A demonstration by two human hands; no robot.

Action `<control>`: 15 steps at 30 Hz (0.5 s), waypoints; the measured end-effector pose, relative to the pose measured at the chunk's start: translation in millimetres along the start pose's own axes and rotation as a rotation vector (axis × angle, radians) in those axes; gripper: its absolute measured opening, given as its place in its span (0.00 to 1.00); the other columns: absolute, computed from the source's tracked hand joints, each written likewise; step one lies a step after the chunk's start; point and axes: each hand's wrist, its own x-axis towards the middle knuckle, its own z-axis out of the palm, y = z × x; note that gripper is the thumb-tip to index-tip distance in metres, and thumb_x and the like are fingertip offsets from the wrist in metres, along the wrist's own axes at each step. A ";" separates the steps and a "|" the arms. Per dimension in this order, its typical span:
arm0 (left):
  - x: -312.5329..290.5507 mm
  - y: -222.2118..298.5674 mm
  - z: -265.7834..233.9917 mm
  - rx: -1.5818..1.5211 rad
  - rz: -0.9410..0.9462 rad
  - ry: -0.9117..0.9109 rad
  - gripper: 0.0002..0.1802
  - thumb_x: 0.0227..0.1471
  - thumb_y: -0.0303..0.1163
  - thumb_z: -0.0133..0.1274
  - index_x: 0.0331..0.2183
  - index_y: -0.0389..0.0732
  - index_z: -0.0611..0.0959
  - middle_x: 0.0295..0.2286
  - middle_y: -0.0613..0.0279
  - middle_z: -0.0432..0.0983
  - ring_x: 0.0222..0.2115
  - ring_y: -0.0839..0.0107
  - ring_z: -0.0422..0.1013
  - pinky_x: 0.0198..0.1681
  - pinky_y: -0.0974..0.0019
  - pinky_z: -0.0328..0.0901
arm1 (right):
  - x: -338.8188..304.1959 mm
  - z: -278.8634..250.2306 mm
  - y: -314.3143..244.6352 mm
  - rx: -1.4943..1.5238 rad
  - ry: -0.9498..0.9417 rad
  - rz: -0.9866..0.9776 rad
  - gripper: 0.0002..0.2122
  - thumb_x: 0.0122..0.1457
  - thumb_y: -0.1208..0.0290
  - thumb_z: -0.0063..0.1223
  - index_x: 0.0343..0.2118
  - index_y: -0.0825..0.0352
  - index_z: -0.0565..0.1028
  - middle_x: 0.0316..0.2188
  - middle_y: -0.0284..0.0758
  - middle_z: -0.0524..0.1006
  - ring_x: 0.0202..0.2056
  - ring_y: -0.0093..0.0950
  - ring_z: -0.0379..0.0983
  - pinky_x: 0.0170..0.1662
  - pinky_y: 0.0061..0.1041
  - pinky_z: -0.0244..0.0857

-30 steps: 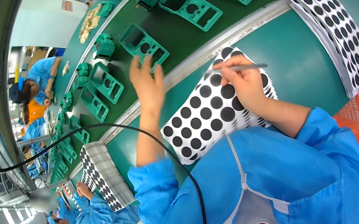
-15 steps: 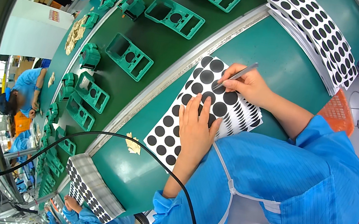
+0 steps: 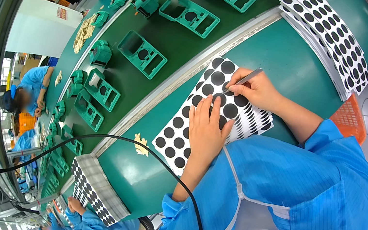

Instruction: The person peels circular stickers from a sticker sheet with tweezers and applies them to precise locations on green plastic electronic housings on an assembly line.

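Left hand point(image 3: 205, 131) lies flat, fingers spread, pinning the dot sheet point(image 3: 193, 116) near the bench's rail edge; right hand point(image 3: 255, 89) pinches tweezers point(image 3: 245, 79), tip on a dot just beyond the left fingertips.

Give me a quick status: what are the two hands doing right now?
Left hand flat on the dot sheet. Right hand grips tweezers, tip at a black dot. Nothing blocking the sheet.

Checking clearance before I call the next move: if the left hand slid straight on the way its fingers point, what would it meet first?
Probably the right hand gripping the metal tweezers; the left hand lies flat on the sheet of black dots, fingers aimed there. Depth unclear.
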 end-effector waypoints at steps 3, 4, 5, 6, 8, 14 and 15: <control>-1.1 0.1 -0.1 0.011 -0.009 0.004 0.33 0.42 0.42 0.56 0.49 0.37 0.69 0.48 0.51 0.62 0.51 0.56 0.58 0.55 0.49 0.49 | 1.8 3.7 -2.5 -0.117 0.003 -0.040 0.02 0.54 0.77 0.49 0.27 0.69 0.70 0.22 0.31 0.72 0.22 0.17 0.69 0.26 0.17 0.62; -1.2 -0.4 -0.4 0.020 -0.008 0.000 0.34 0.42 0.43 0.57 0.49 0.37 0.69 0.48 0.51 0.62 0.51 0.56 0.58 0.54 0.49 0.49 | 2.1 4.4 -2.4 -0.080 0.009 -0.014 0.02 0.54 0.77 0.49 0.27 0.69 0.70 0.22 0.31 0.72 0.22 0.17 0.69 0.26 0.16 0.62; -1.2 -0.9 -0.8 0.020 -0.009 0.001 0.34 0.42 0.43 0.57 0.49 0.37 0.69 0.48 0.51 0.62 0.51 0.56 0.58 0.54 0.49 0.49 | 2.3 5.0 -2.1 -0.043 0.015 0.013 0.02 0.54 0.77 0.49 0.27 0.69 0.69 0.21 0.31 0.72 0.22 0.17 0.69 0.26 0.16 0.62; -1.0 -1.4 -1.3 0.011 -0.006 -0.002 0.34 0.41 0.43 0.57 0.49 0.37 0.69 0.48 0.51 0.62 0.50 0.56 0.58 0.54 0.50 0.49 | 2.4 5.2 -0.2 -0.043 0.014 0.012 0.02 0.54 0.77 0.49 0.27 0.69 0.69 0.21 0.31 0.72 0.22 0.17 0.69 0.26 0.16 0.62; -1.5 -1.9 -2.1 0.002 -0.006 -0.004 0.34 0.41 0.43 0.57 0.49 0.38 0.69 0.48 0.51 0.62 0.50 0.56 0.58 0.54 0.50 0.49 | 1.7 5.8 4.7 0.039 0.038 0.034 0.02 0.54 0.77 0.49 0.27 0.69 0.69 0.21 0.31 0.72 0.22 0.17 0.69 0.26 0.16 0.62; -3.3 -2.5 -2.9 0.004 -0.027 -0.008 0.33 0.41 0.45 0.57 0.48 0.39 0.70 0.49 0.53 0.62 0.51 0.57 0.58 0.56 0.51 0.47 | -0.7 8.4 2.7 0.143 -0.025 0.017 0.02 0.55 0.77 0.48 0.28 0.69 0.69 0.23 0.31 0.73 0.22 0.17 0.68 0.27 0.15 0.62; -2.3 -1.9 -4.3 -0.008 -0.040 -0.011 0.33 0.41 0.45 0.57 0.48 0.39 0.70 0.49 0.53 0.62 0.51 0.57 0.58 0.56 0.51 0.46 | -0.5 9.3 2.9 0.143 -0.028 0.017 0.02 0.55 0.77 0.48 0.28 0.69 0.69 0.23 0.31 0.73 0.22 0.17 0.68 0.27 0.15 0.62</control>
